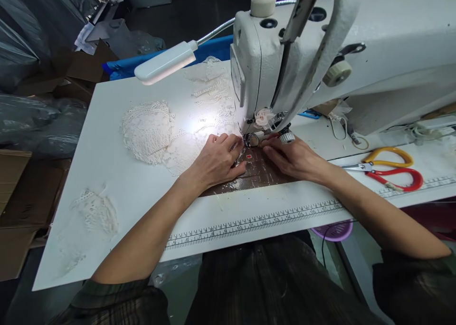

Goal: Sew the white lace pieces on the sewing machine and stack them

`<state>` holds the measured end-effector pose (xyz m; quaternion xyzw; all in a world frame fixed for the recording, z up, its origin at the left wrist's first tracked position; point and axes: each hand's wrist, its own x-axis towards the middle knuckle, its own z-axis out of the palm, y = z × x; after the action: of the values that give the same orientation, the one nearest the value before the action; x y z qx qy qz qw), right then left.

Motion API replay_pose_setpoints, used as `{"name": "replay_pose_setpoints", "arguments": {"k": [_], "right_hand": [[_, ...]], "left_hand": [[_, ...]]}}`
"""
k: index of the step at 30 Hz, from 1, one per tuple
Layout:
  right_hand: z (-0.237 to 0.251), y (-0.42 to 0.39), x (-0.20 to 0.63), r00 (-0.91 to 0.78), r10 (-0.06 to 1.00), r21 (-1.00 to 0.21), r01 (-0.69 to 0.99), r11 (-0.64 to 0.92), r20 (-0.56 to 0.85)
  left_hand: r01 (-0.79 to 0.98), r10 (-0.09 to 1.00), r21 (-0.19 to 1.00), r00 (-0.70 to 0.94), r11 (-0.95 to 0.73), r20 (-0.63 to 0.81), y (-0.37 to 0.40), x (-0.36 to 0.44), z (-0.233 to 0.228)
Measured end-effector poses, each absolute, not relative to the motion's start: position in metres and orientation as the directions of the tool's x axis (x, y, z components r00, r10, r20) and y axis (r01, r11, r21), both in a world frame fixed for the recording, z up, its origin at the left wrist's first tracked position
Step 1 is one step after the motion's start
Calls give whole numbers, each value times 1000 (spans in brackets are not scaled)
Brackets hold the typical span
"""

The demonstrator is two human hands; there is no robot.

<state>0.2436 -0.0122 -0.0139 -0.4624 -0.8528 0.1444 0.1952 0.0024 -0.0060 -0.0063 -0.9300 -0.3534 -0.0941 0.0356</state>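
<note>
My left hand [223,157] lies palm down just left of the presser foot [251,140] of a white sewing machine [254,54]. Its fingers are bent and close together, with the thumb apart on the brown plate [233,185]; a whitish bit shows at the fingertips, too small to name. To the right of the foot, my right hand [294,157] is closed in a pinch, and what it grips is hidden. White lace pieces [147,132] are heaped left of the machine, and more lace [178,158] reaches close to my left hand.
A lit lamp [166,62] on a bendy neck hangs over the table [135,230]. Scissors [388,168] with yellow and red handles lie at the right. Another lace piece [94,215] rests at the left. A printed ruler [256,224] runs along the front edge. Cardboard boxes [32,192] stand beyond.
</note>
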Motion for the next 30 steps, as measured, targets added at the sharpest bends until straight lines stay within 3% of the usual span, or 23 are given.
{"name": "replay_pose_setpoints", "arguments": {"k": [5,10,15,19,23,26,30], "right_hand": [[-15,5,246,-383,912,-490,773,402,145],[-5,-4,253,-417,876,-588,656,474,241],[-6,-24,268,-397,857,-534,670,515,328],[-25,-29,279,-371,865,-495,712,499,339],[-38,-27,285,-375,850,-460,721,518,370],[-42,-27,287,-402,830,-411,730,546,387],[-50,-26,293,-421,802,-336,749,571,424]], "left_hand": [[675,662,13,719,-737,210,-4,1,-9],[691,678,-1,710,-723,188,-5,1,-9],[733,715,-27,671,-680,196,-8,6,-8],[895,854,-32,435,-445,285,-10,13,-6],[959,940,-110,279,-262,197,-5,19,-4],[921,927,-177,366,-348,80,14,20,-4],[837,840,-87,543,-540,13,55,13,-2]]}}
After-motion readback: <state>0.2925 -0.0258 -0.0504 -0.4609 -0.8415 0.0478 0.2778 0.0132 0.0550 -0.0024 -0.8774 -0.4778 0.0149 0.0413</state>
